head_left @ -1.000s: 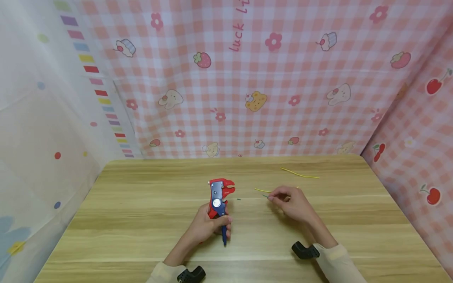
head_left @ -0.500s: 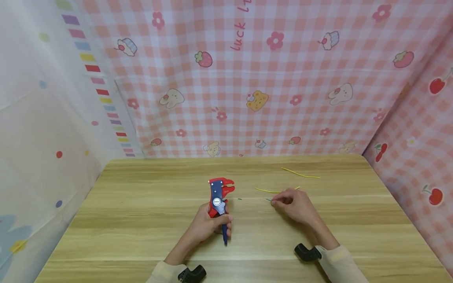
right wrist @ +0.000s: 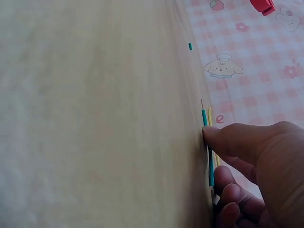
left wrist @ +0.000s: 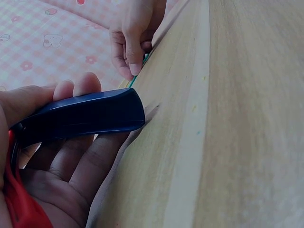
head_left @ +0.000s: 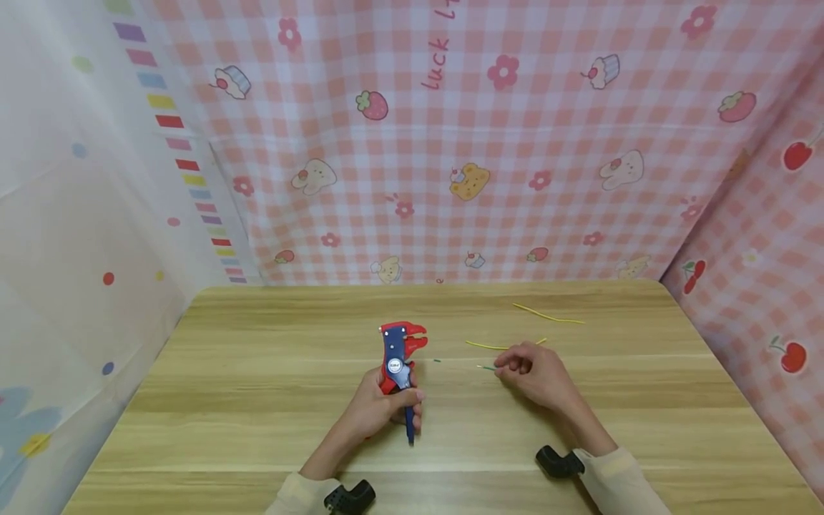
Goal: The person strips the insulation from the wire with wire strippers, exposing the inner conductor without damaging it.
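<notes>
My left hand (head_left: 380,411) grips a red and blue wire stripper (head_left: 394,347) by its handles, its head pointing away from me and its mouth facing right. In the left wrist view, the blue handle (left wrist: 90,114) lies across the fingers. My right hand (head_left: 541,375) holds a short green wire (right wrist: 211,166) between thumb and fingers, low over the table. A thin bare copper end (right wrist: 202,103) sticks out of the green insulation, pointing left toward the stripper. Between the hands lies a small piece of green insulation (head_left: 437,360).
A yellow wire (head_left: 486,346) lies just behind my right hand, partly hidden by it. Another yellow wire (head_left: 547,315) is farther back on the wooden table (head_left: 257,429). A pink checked curtain (head_left: 412,143) hangs along the far edge.
My right hand has drawn slightly toward me and to the right with the green wire, uncovering more of the nearer yellow wire. The left hand and stripper have stayed nearly still.
</notes>
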A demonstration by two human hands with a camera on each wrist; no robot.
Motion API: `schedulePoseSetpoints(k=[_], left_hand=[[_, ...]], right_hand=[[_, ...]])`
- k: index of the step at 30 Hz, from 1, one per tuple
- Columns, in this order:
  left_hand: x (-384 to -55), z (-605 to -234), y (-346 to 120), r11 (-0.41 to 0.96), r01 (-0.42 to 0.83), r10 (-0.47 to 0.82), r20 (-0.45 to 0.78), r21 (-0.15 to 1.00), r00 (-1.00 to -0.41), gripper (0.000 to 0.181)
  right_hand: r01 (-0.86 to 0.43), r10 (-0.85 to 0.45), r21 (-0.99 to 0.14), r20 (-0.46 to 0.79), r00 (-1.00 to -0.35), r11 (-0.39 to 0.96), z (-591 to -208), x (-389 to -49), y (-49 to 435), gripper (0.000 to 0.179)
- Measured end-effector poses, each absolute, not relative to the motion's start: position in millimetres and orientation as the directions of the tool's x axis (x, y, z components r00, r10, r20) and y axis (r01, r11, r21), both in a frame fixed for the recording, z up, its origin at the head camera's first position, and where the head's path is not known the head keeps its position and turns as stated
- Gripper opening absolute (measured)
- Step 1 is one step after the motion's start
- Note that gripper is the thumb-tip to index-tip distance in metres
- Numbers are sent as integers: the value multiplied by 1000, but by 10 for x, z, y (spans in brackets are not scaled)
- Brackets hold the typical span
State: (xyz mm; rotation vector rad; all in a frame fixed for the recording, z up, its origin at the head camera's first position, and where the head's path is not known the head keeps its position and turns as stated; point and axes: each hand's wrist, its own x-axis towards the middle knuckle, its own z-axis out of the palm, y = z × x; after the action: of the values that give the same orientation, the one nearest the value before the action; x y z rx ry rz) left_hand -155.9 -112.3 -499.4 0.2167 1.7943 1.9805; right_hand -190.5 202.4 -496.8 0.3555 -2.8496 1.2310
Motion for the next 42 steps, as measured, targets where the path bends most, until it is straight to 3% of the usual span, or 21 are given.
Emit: schedulePoseSetpoints(k=[9, 21, 29, 42], left_hand=[[-1557, -4981, -1122, -38, -226, 426, -189, 973, -885, 34], [-1568, -5004, -1117, -61, -232, 432, -184, 971, -883, 35], [-1560, -4977, -1121, -66, -236, 429, -186, 969, -884, 36], [-1570, -4995, -1135, -75, -239, 431, -185, 968, -883, 36]], right_hand=[[-194, -247, -757, 45, -968, 623, -4869, -1860, 2070, 10], [-213, -145, -734, 156, -977, 645, -4814, -1993, 1975, 11], [-251, -165, -721, 189, -968, 646, -4853, -2112, 1927, 18], [-229, -188, -708, 138, -972, 668, -4969, -2188, 1854, 6]])
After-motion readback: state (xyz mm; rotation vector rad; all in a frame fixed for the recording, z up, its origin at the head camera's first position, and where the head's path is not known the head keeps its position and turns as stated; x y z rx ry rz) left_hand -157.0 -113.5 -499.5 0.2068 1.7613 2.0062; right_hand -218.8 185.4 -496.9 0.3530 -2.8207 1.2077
